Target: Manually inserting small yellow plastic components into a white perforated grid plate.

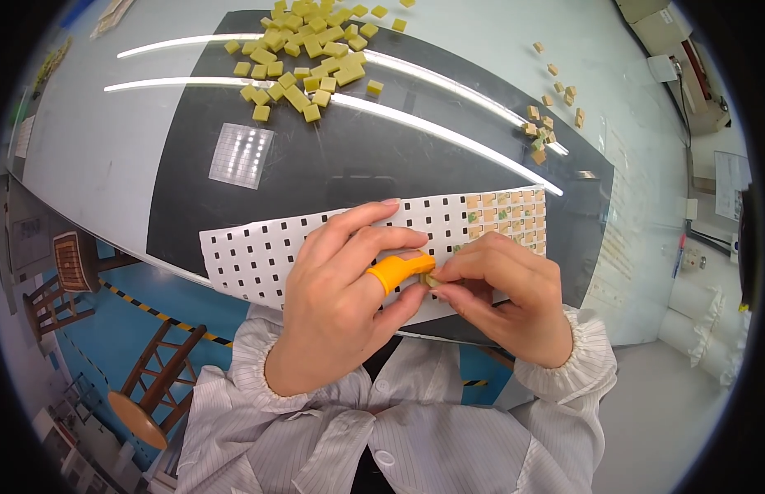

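A white sheet [225, 240] printed with rows of small black squares lies in front of me. Tan square pieces [499, 214], some with green patches, cover its right end. My left hand [339, 300] rests over the sheet, wearing an orange finger cot [396, 269] on the index finger. Its index finger and thumb close in on a small yellowish block [432, 281]. From the other side, my right hand [511, 295] pinches the same block between thumb and fingertips. The fingers hide most of that block and the part of the sheet beneath it.
Under the sheet is a glossy black mat [308, 156] with bright light reflections. A pile of yellow blocks [300, 49] lies at the far side, near a clear gridded square [241, 156]. Small tan blocks [540, 132] are scattered at the far right. Wooden stools [156, 387] stand on the floor leftward.
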A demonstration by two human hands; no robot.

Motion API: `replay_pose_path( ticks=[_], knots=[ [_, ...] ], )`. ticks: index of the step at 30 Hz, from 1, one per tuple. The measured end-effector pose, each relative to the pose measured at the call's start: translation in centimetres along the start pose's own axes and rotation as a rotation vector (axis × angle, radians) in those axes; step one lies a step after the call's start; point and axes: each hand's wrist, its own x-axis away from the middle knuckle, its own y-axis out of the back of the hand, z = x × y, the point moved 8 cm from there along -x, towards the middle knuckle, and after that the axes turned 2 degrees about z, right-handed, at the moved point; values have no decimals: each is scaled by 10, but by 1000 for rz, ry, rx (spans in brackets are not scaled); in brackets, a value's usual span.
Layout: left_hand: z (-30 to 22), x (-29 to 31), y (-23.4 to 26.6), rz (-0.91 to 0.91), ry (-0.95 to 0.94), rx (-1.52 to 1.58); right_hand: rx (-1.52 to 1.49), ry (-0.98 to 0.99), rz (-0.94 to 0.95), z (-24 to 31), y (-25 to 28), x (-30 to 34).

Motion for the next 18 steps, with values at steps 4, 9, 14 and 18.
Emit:
replay_pose_path(
  ticks=[4,9,14,18],
  knots=[
    [1,0,0,11,7,3,102,98,-50,4,3,2],
    [1,0,-1,20,20,6,87,53,-43,-2,2,5],
    [1,0,0,20,16,9,91,59,-59,0,1,4],
    [2,1,2,16,6,20,18,-9,-82,-3,1,2]
  ],
)
